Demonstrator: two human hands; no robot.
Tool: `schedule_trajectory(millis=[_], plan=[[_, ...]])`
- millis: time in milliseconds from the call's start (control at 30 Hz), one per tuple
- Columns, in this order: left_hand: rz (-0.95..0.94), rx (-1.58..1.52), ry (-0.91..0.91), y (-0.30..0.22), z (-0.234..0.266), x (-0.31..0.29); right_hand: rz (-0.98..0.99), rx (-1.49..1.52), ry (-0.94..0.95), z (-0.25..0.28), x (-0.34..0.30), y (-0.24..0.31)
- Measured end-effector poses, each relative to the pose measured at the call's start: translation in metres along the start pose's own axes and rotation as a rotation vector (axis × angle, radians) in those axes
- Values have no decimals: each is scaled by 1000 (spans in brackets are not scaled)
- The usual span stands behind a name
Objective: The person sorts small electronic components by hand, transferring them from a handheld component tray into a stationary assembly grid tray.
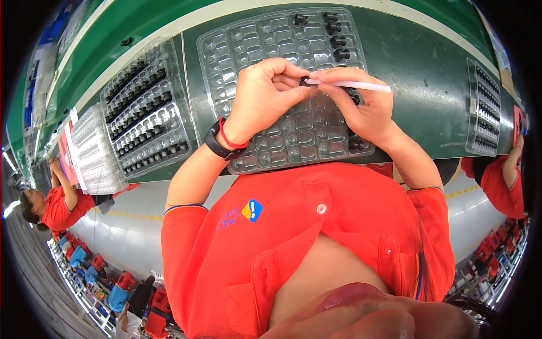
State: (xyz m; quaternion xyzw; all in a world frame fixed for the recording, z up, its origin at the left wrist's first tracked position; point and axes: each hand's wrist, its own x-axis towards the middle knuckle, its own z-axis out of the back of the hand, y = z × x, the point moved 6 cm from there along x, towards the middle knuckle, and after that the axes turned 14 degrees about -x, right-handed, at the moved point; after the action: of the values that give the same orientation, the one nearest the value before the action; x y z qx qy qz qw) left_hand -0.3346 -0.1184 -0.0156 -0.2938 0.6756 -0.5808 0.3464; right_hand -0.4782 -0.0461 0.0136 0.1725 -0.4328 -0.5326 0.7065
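Note:
Between the thumb and fingertips of my left hand point(261, 95) is a small round black part point(305, 81). My right hand point(366, 107) pinches a thin white stick point(361, 86), its tip touching the black part or very close to it. Both hands are above a clear plastic tray point(245, 163) with rows of moulded pockets. Several black parts point(337, 41) fill pockets along its right column, some partly hidden by my right hand. One more black part point(299, 21) lies near the tray's far edge.
To the left, another clear tray point(183, 121) holds rows of black parts, beside a stack of pale trays point(96, 150). A filled tray point(484, 107) lies far right on the green table point(420, 73). A loose black piece point(126, 42) sits far left. Co-workers in red sit at both sides.

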Motion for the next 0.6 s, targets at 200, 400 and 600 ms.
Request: schedule_trajectory(millis=[200, 400, 600], plan=[[-18, 8, -7, -1, -1, -1, -7, 14, 9, -1, 0, 0], [-4, 60, 39, -3, -3, -1, 0, -13, 23, -1, 1, 1], [-98, 229, 27, -8, -4, -4, -24, -13, 27, -3, 2, 1]])
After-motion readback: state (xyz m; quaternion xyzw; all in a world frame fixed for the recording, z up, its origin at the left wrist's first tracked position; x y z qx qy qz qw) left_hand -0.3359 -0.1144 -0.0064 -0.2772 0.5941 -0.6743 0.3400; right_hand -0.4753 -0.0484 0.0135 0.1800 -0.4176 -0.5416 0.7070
